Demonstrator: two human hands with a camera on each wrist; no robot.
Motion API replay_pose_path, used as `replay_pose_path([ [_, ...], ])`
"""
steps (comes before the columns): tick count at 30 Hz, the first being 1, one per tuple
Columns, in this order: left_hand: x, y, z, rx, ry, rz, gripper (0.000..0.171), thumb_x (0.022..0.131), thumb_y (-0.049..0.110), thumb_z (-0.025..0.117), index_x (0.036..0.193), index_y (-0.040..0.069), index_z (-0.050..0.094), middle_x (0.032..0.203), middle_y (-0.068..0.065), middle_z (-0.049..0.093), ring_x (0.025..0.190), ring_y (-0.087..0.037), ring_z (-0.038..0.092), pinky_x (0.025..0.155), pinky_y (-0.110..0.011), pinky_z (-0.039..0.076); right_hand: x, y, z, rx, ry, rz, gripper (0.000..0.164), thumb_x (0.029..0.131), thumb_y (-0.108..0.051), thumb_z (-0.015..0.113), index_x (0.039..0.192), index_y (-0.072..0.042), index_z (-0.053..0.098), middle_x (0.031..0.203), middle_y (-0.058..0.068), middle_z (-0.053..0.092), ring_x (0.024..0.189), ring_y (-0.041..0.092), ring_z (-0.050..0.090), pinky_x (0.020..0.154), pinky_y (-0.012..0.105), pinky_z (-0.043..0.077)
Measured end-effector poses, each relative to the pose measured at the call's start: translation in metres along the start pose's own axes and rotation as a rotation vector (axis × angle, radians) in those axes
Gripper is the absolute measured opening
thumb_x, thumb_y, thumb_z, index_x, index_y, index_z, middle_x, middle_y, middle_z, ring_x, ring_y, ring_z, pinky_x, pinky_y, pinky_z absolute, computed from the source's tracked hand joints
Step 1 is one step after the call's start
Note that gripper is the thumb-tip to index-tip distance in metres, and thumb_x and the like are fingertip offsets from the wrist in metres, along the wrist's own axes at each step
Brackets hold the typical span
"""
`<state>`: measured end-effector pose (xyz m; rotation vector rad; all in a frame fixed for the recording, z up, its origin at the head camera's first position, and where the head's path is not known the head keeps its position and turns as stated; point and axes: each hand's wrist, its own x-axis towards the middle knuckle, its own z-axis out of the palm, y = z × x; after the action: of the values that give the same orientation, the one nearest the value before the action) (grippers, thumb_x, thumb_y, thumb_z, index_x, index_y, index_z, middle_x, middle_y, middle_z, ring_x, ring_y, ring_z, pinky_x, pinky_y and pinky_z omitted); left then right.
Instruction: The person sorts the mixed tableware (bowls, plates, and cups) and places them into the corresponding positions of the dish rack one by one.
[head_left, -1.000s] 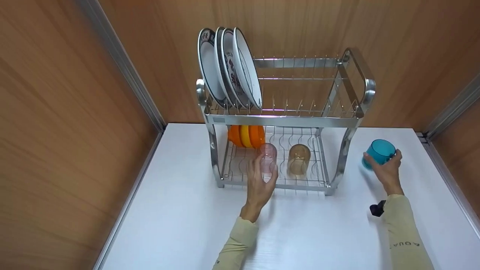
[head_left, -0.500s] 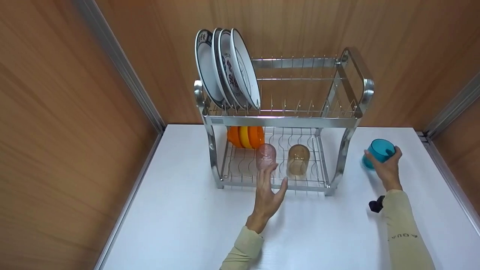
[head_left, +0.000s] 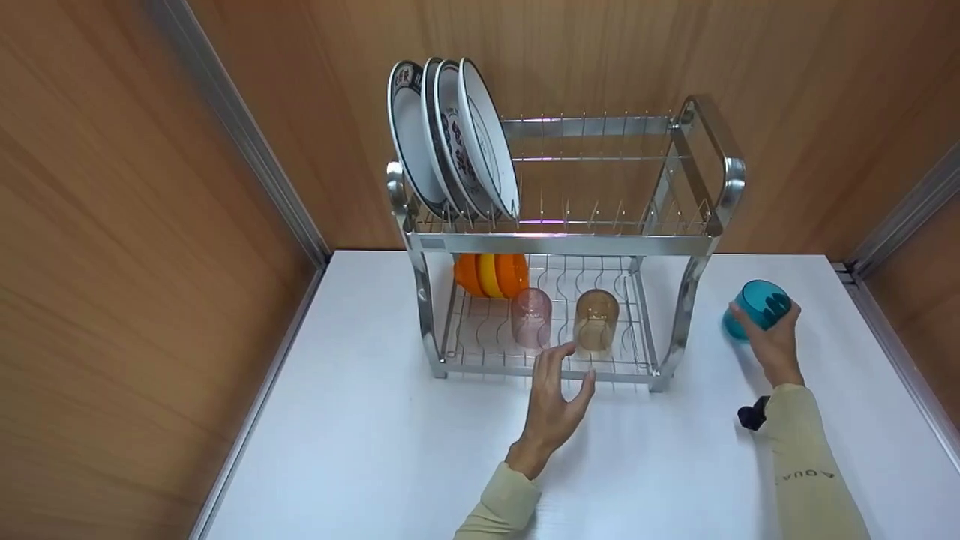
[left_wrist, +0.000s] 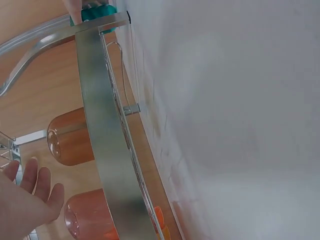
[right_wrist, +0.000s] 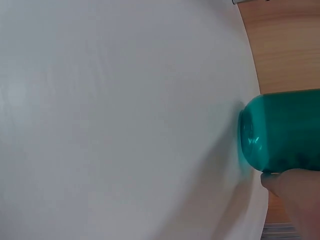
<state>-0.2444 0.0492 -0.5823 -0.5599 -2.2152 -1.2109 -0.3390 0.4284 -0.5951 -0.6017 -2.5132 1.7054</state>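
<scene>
My right hand [head_left: 778,346] grips a translucent teal cup [head_left: 759,294] to the right of the rack. In the right wrist view the cup's [right_wrist: 287,132] rounded base is close to the white surface; whether it touches, I cannot tell. My left hand [head_left: 555,409] hovers before the rack's lower front bar, fingers spread, holding nothing. Just behind it, a pink cup [head_left: 531,319] and an amber cup [head_left: 597,319] stand upside down on the lower wire shelf. The left wrist view has the left hand [left_wrist: 27,205] beside both cups, with the pink cup [left_wrist: 90,215] nearer.
A two-tier metal dish rack [head_left: 562,244] holds several patterned plates [head_left: 487,142] upright at its upper left. Orange and yellow bowls [head_left: 491,275] stand on edge below. A black object [head_left: 752,414] shows beside the right sleeve. Wooden panels [head_left: 600,45] bound the white table [head_left: 360,435].
My left hand has let go of the pink cup and drawn back toward the front and right. The pink cup stays on the lower shelf. My right hand keeps holding the teal cup, nearly still.
</scene>
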Motion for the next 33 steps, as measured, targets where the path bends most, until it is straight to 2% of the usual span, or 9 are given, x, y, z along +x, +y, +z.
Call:
replay_pose_path([
  [6, -0.003, 0.006, 0.006, -0.033, -0.024, 0.015, 0.042, 0.093, 0.030, 0.059, 0.130, 0.014, 0.046, 0.122, 0.003, 0.050, 0.116, -0.005, 0.045, 0.101, -0.023, 0.039, -0.006, 0.002, -0.004, -0.004, -0.017, 0.026, 0.111, 0.082, -0.068, 0.052, 0.143, -0.022, -0.029, 0.154, 0.017, -0.020, 0.142, 0.038, -0.011, 0.110, 0.061, 0.003],
  [11, -0.007, 0.010, 0.010, -0.063, -0.051, 0.010, 0.043, 0.093, 0.030, 0.059, 0.131, 0.015, 0.046, 0.124, 0.003, 0.050, 0.117, -0.005, 0.045, 0.101, -0.023, 0.039, -0.017, 0.004, -0.006, 0.015, -0.014, 0.003, 0.108, 0.083, -0.066, 0.052, 0.143, -0.023, -0.027, 0.155, 0.017, -0.018, 0.142, 0.037, -0.011, 0.110, 0.061, 0.002],
  [15, -0.010, 0.013, 0.012, -0.072, -0.057, 0.021, 0.045, 0.093, 0.028, 0.061, 0.132, 0.012, 0.046, 0.125, 0.001, 0.050, 0.118, -0.008, 0.046, 0.101, -0.023, 0.039, -0.027, 0.005, -0.006, 0.035, -0.002, -0.025, 0.105, 0.084, -0.064, 0.052, 0.145, -0.023, -0.022, 0.156, 0.017, -0.012, 0.142, 0.037, -0.009, 0.110, 0.062, 0.004],
  [21, -0.015, 0.020, 0.019, -0.088, -0.087, 0.033, 0.044, 0.094, 0.029, 0.059, 0.132, 0.014, 0.045, 0.126, 0.003, 0.048, 0.118, -0.008, 0.046, 0.100, -0.022, 0.040, -0.044, 0.007, -0.004, 0.071, 0.041, -0.074, 0.094, 0.086, -0.059, 0.056, 0.146, -0.027, -0.009, 0.156, 0.014, 0.001, 0.143, 0.035, 0.001, 0.111, 0.061, 0.008],
  [26, -0.017, 0.028, 0.026, -0.146, -0.129, 0.025, 0.043, 0.095, 0.030, 0.057, 0.133, 0.016, 0.043, 0.126, 0.003, 0.047, 0.115, -0.008, 0.048, 0.099, -0.021, 0.040, -0.061, 0.006, -0.001, 0.108, 0.086, -0.172, 0.082, 0.088, -0.049, 0.061, 0.145, -0.027, 0.005, 0.152, 0.011, 0.014, 0.140, 0.030, 0.015, 0.111, 0.059, 0.013],
  [33, -0.014, 0.040, 0.034, -0.191, -0.142, 0.053, 0.045, 0.095, 0.029, 0.057, 0.134, 0.014, 0.042, 0.125, 0.002, 0.047, 0.110, -0.005, 0.049, 0.094, -0.019, 0.043, -0.086, -0.003, 0.002, 0.096, 0.095, -0.203, 0.078, 0.090, -0.043, 0.061, 0.145, -0.031, 0.007, 0.152, 0.009, 0.015, 0.139, 0.032, 0.014, 0.109, 0.062, 0.012],
])
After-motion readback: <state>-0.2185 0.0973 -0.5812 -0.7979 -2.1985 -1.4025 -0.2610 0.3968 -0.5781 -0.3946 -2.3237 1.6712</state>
